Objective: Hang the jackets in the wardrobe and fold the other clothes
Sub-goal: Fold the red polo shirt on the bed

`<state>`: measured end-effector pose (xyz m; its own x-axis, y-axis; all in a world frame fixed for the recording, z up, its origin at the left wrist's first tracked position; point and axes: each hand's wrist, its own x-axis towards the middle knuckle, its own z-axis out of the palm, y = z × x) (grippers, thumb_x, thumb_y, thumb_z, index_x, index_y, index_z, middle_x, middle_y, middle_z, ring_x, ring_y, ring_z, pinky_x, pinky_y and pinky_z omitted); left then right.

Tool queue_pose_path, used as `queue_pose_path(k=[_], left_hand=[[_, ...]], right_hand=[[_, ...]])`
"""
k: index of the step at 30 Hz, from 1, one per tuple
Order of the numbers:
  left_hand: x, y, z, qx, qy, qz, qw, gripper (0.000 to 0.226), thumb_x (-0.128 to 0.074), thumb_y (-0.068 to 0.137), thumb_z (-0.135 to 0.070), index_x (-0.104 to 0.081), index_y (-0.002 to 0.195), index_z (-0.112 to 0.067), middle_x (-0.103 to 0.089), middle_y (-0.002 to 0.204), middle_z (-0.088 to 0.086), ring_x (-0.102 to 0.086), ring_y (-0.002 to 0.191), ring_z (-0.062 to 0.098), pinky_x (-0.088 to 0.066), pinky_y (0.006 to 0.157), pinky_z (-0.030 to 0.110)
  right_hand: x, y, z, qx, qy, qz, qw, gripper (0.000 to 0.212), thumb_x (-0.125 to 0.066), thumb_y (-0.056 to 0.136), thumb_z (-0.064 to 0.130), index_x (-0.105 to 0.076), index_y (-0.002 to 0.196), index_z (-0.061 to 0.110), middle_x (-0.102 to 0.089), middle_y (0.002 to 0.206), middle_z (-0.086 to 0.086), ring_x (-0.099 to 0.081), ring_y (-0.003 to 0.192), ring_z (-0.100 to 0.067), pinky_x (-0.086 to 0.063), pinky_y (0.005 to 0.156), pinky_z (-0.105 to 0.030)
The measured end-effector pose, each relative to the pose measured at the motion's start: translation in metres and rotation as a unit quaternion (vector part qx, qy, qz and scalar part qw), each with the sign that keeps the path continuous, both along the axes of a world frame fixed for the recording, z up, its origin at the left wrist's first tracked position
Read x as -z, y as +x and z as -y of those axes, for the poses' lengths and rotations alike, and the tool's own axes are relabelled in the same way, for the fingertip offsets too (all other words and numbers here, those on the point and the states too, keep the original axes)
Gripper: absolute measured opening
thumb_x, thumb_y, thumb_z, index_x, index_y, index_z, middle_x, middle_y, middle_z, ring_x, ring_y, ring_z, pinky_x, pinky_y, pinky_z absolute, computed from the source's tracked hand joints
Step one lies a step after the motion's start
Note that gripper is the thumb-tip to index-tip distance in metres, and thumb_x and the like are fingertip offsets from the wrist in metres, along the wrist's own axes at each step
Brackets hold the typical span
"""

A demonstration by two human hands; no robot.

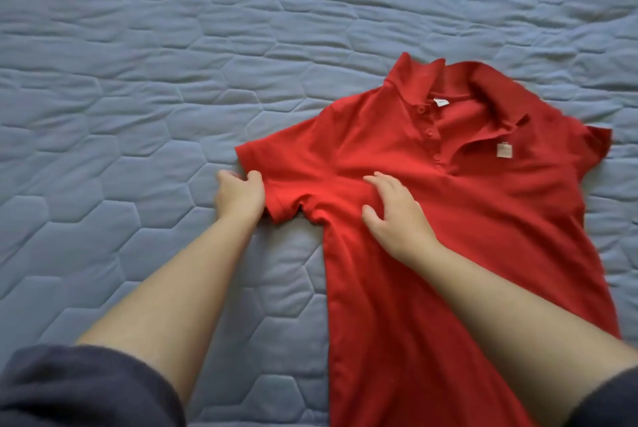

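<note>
The shirt (466,219) lies face up on the quilt (138,81), right of centre, with its collar (414,78) far and its hem running out of view at the near edge. The left hand (240,197) pinches the cuff of the left sleeve (276,178), fingers curled over its edge. The right hand (393,216) rests on the chest with fingers spread and fairly straight, holding nothing. The step looks like squaring the shirt before the first fold. To do it well, use the right palm as an anchor and draw the sleeve outward until the puckers at the armpit go flat. Then fold it in along a line from the shoulder, parallel to the side seam. Count: one shirt; two sleeves, the right sleeve (599,143) only partly shown; one collar; three buttons (429,131) that I can make out; one white neck tag (441,102); one chest patch (504,150); two hands.
</note>
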<state>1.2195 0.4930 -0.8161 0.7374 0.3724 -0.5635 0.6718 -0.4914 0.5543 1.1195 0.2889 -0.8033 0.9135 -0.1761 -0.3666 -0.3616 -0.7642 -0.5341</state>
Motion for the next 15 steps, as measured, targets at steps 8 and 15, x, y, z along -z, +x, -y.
queue_pose_path(k=[8,15], left_hand=[[-0.026,-0.075,0.095,0.365,0.237,0.181,0.882,0.071,-0.062,0.077,-0.019,-0.036,0.143,-0.010,-0.025,0.155,0.012,-0.017,0.145,0.028,-0.010,0.113,0.057],[0.020,-0.130,0.226,0.465,0.233,0.209,0.828,0.071,-0.063,0.077,-0.022,-0.039,0.143,-0.012,-0.025,0.155,0.012,-0.019,0.145,0.026,-0.012,0.112,0.060]], right_hand=[[-0.020,-0.031,0.178,0.392,-0.069,0.087,0.913,0.047,-0.053,0.085,0.009,-0.044,0.131,0.004,-0.043,0.137,-0.020,-0.039,0.127,-0.033,-0.029,0.104,-0.037],[0.015,-0.042,0.318,0.548,0.212,0.029,0.808,0.027,-0.040,0.093,0.012,-0.046,0.119,0.020,-0.054,0.086,0.000,-0.055,0.074,-0.016,-0.048,0.065,-0.031]])
